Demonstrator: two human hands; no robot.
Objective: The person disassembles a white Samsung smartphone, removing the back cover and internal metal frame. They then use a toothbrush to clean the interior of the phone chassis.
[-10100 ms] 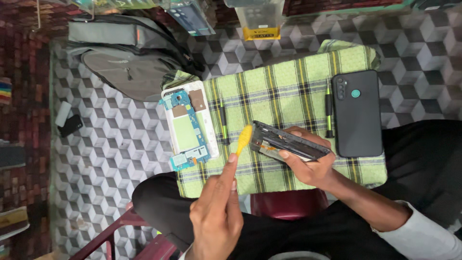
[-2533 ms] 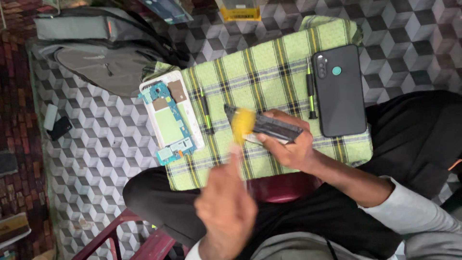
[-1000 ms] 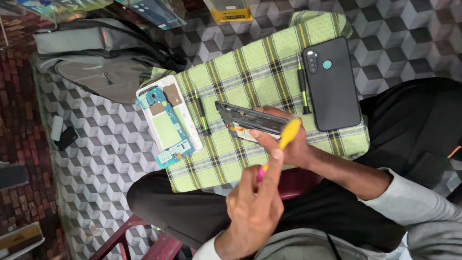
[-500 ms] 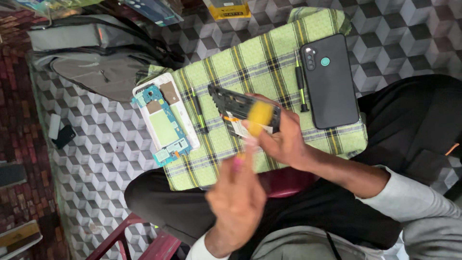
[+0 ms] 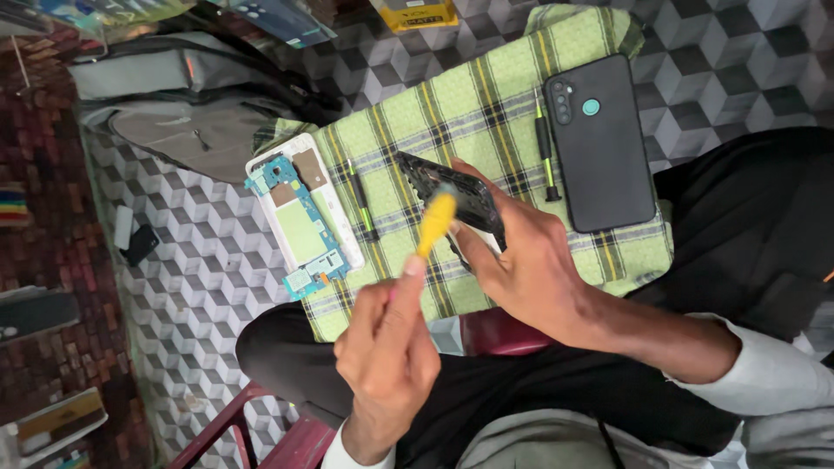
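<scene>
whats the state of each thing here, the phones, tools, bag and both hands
left hand: closed on a yellow-tipped tool
right hand: gripping a black phone frame, held tilted above the cloth
white phone: back off, circuit boards showing, flat on the checked cloth
black phone: closed, back up, flat on the cloth
two screwdrivers: lying on the cloth, untouched
grey bag: lying on the floor

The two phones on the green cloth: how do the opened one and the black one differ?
The opened phone lies at the cloth's left edge, circuit boards exposed; the black phone lies at the right, back cover closed. The opened phone's frame is white; the black phone's back is dark. Both lie flat, untouched.
</scene>
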